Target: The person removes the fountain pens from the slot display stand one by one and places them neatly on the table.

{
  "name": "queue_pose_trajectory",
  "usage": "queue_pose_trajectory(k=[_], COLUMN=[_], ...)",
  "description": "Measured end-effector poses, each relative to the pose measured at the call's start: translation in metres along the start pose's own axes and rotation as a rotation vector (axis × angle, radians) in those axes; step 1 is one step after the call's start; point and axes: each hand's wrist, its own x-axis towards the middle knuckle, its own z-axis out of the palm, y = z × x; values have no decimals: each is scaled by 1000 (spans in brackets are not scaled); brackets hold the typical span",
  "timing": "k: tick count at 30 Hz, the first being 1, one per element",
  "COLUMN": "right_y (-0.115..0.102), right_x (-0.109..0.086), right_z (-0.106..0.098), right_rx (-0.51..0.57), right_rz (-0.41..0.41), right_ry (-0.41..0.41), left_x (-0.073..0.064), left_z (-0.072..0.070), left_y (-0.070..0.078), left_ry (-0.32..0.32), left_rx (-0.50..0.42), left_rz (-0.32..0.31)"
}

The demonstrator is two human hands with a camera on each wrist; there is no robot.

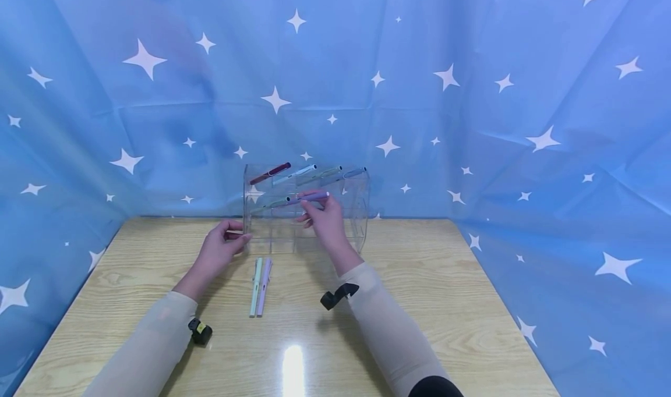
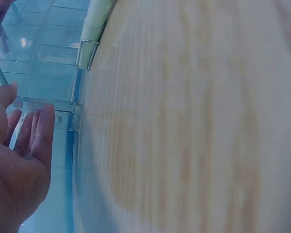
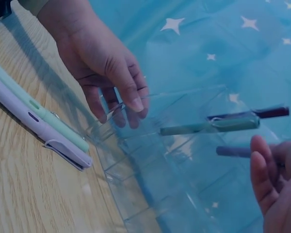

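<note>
A clear acrylic pen rack [image 1: 244, 211] stands at the back of the table. My left hand [image 1: 222, 248] grips its left side wall, thumb on one face and fingers on the other. Between the thumb and fingers of my right hand [image 1: 329, 225] is a purple pen [image 1: 316, 196], tilted over the rack's lower tier. Just left of it a green pen [image 1: 278, 202] lies in that tier. Along the upper tier rest a dark red pen [image 1: 269, 173], a light blue pen [image 1: 295, 174], an olive-green pen [image 1: 320, 176] and a blue pen [image 1: 353, 173].
In front of the rack, a mint pen [image 1: 255, 286] and a lavender pen [image 1: 264, 286] lie side by side on the wooden table [image 1: 419, 292]. A blue star-patterned cloth [image 1: 419, 112] hangs right behind the rack and down both sides.
</note>
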Motion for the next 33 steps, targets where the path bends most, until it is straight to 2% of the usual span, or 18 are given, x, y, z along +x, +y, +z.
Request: queue_pose_trajectory(k=[5, 10, 16, 33], right_y=[-5, -7, -10, -6], right_x=[-5, -9, -16, -38], right_z=[-9, -19, -31, -47], right_rx=[50, 52, 76, 116], right_rz=[15, 35, 22, -20], right_ry=[28, 58, 84, 17], left_x=[-1, -1, -2, 0], left_z=[0, -1, -1, -1], left_y=[-1, -1, -2, -2], left_ry=[2, 2, -1, -4], left_rx=[6, 6, 10, 19], left_rz=[-3, -6, 2, 3])
